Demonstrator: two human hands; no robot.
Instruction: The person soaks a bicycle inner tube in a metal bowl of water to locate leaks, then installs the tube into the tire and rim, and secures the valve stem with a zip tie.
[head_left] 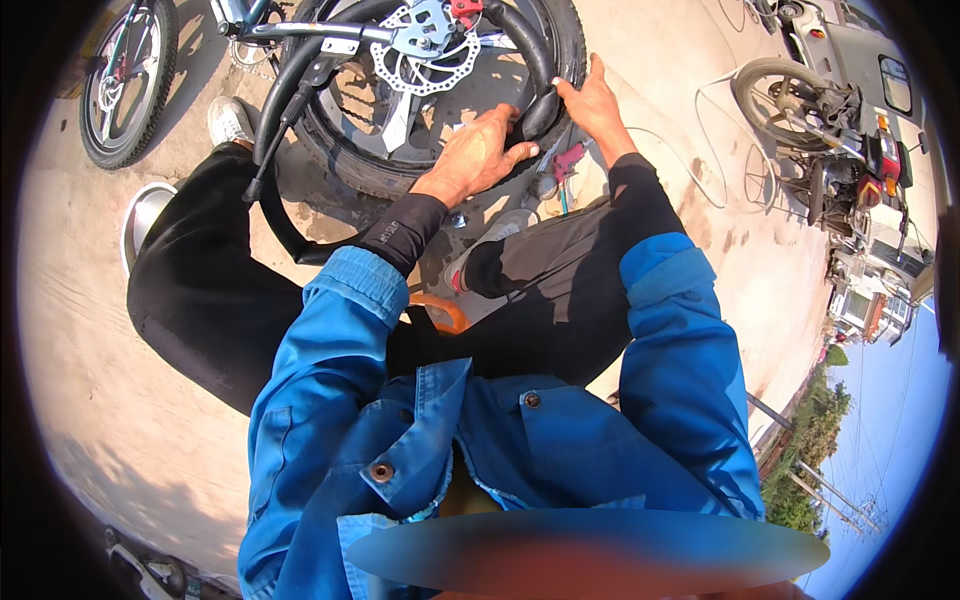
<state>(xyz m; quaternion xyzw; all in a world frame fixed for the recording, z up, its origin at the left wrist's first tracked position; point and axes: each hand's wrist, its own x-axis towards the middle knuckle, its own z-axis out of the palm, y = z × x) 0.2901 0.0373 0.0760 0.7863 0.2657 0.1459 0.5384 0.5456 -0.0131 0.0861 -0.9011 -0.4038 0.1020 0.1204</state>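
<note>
A bicycle wheel with a black tyre (572, 45) and a silver brake disc (447, 78) lies in front of me, still joined to the blue-grey frame (280, 30). A black inner tube (541, 117) is pulled out of the tyre; it curves over the wheel, and a loop hangs at the left near my knee. Around the tube at the wheel's near right edge, my left hand (472, 158) closes with bent fingers. Just beyond, my right hand (592, 103) grips the same stretch between thumb and fingers, its index finger pointing up.
A pink-and-grey tool (568, 162) lies beside the wheel under my right wrist. Left stands another bicycle wheel (125, 85), with a white-rimmed basin (148, 215) behind my knee. An orange object (442, 312) is beneath me. At right are a pale hose (705, 165) and a parked motorcycle (825, 135).
</note>
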